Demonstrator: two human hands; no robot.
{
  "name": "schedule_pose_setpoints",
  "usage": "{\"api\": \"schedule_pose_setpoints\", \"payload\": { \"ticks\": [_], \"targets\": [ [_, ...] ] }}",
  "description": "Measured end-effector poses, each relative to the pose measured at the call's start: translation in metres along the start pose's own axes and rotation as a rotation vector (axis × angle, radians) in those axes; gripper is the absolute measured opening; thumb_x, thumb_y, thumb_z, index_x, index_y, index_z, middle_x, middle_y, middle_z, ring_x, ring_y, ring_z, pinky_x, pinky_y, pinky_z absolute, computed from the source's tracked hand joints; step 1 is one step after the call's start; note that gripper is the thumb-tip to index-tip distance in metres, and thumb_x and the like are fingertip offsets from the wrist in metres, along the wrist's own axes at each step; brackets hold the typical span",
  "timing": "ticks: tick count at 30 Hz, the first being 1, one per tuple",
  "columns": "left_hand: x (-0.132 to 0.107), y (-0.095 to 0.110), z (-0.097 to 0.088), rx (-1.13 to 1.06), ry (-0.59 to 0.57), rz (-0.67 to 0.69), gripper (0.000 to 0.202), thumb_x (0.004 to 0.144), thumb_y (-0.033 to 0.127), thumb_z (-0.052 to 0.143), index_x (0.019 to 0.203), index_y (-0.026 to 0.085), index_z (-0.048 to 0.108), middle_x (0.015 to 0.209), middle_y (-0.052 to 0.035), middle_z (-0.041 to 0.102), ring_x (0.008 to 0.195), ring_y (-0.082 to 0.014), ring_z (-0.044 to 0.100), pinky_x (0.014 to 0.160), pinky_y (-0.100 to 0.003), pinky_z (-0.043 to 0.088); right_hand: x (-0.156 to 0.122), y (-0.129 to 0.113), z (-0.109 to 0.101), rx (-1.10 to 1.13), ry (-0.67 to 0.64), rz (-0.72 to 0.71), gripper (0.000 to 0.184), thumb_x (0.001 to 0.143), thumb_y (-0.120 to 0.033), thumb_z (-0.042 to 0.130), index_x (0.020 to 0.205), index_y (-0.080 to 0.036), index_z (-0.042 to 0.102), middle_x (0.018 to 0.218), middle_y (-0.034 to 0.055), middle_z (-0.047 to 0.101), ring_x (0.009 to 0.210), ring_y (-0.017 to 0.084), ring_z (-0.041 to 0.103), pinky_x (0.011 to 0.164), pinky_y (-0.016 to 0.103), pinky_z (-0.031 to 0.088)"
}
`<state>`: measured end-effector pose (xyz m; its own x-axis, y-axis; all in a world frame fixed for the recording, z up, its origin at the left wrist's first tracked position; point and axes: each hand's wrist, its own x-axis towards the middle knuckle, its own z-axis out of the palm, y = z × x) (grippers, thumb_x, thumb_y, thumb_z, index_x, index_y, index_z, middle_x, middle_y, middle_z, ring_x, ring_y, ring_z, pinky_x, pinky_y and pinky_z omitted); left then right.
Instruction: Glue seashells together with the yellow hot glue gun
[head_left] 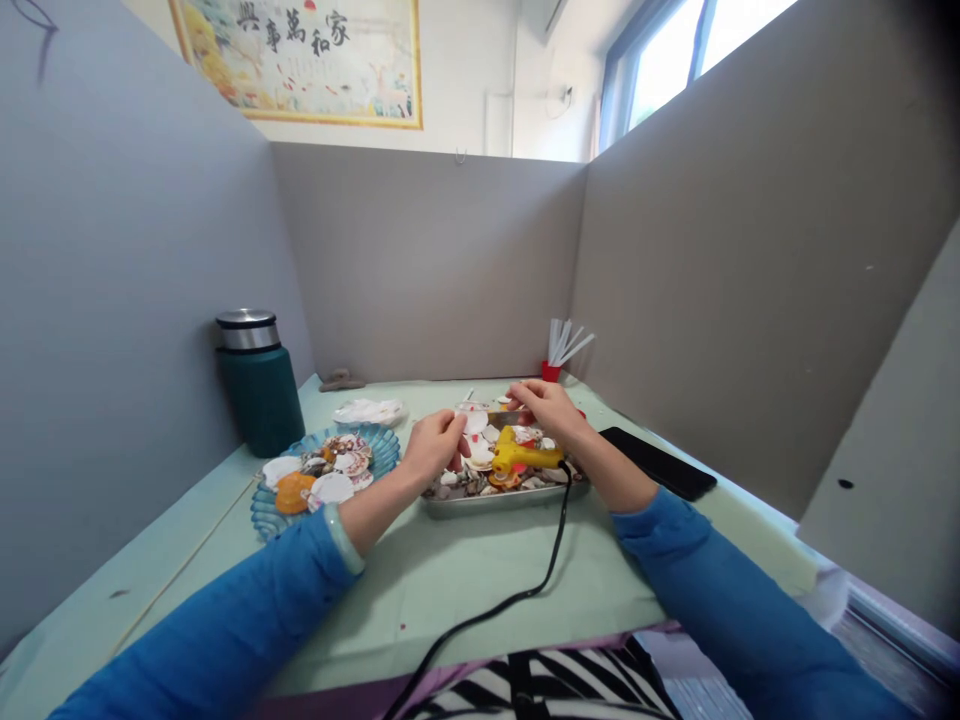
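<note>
A metal tray (501, 502) full of seashells lies in the middle of the green table. A yellow glue gun (523, 455) rests across the shells, its black cord (517, 598) running toward me. My left hand (435, 445) hovers over the tray's left part, fingers curled in a pinch on a small shell. My right hand (550, 407) reaches over the tray's far side, fingers closed on a small pale shell piece. A blue glass plate (382, 452) with more shells stands left of the tray.
A dark green flask (259, 382) stands at the left wall. A red cup with white sticks (559, 358) sits in the back right corner. A black phone (658, 462) lies right of the tray. Grey partition boards enclose the table on three sides.
</note>
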<state>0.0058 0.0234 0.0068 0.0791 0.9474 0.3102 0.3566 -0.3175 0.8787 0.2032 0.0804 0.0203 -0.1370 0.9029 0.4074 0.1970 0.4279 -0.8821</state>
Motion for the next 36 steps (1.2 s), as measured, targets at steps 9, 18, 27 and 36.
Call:
{"api": "schedule_pose_setpoints", "payload": {
  "ticks": [9, 18, 27, 36],
  "targets": [
    [-0.049, 0.016, 0.005, -0.212, 0.12, -0.036, 0.033, 0.08, 0.043, 0.046, 0.06, 0.019, 0.041, 0.045, 0.0035, 0.052, 0.03, -0.0061, 0.037, 0.036, -0.02, 0.023, -0.022, 0.0, -0.002, -0.285, 0.007, -0.248, 0.034, 0.086, -0.044, 0.045, 0.073, -0.017, 0.062, 0.063, 0.0013, 0.065, 0.046, 0.01, 0.054, 0.05, 0.021, 0.043],
    [-0.024, -0.005, -0.002, 0.347, 0.364, 0.298, 0.037, 0.084, 0.037, 0.041, 0.053, 0.018, 0.036, 0.045, 0.0042, 0.037, 0.046, -0.0089, 0.035, 0.048, -0.023, 0.023, -0.014, -0.002, 0.001, -0.583, 0.138, -0.506, 0.033, 0.088, -0.037, 0.043, 0.072, -0.018, 0.064, 0.058, 0.0002, 0.063, 0.053, 0.011, 0.052, 0.057, 0.022, 0.037],
    [-0.023, -0.001, -0.004, 0.417, 0.422, 0.389, 0.034, 0.085, 0.035, 0.039, 0.055, 0.019, 0.036, 0.049, 0.0036, 0.036, 0.047, -0.01, 0.034, 0.051, -0.024, 0.022, -0.036, -0.014, 0.008, -0.541, 0.086, -0.446, 0.035, 0.086, -0.042, 0.043, 0.07, -0.019, 0.064, 0.061, 0.0002, 0.062, 0.053, 0.011, 0.05, 0.056, 0.021, 0.036],
    [-0.027, -0.002, -0.006, 0.425, 0.474, 0.387, 0.035, 0.087, 0.035, 0.037, 0.056, 0.02, 0.036, 0.05, 0.0034, 0.038, 0.05, -0.0106, 0.038, 0.053, -0.023, 0.025, -0.102, -0.091, -0.021, -0.185, 0.235, -0.3, 0.031, 0.087, -0.045, 0.046, 0.088, -0.022, 0.066, 0.077, 0.0005, 0.065, 0.064, 0.011, 0.059, 0.061, 0.022, 0.045]
  ]
}}
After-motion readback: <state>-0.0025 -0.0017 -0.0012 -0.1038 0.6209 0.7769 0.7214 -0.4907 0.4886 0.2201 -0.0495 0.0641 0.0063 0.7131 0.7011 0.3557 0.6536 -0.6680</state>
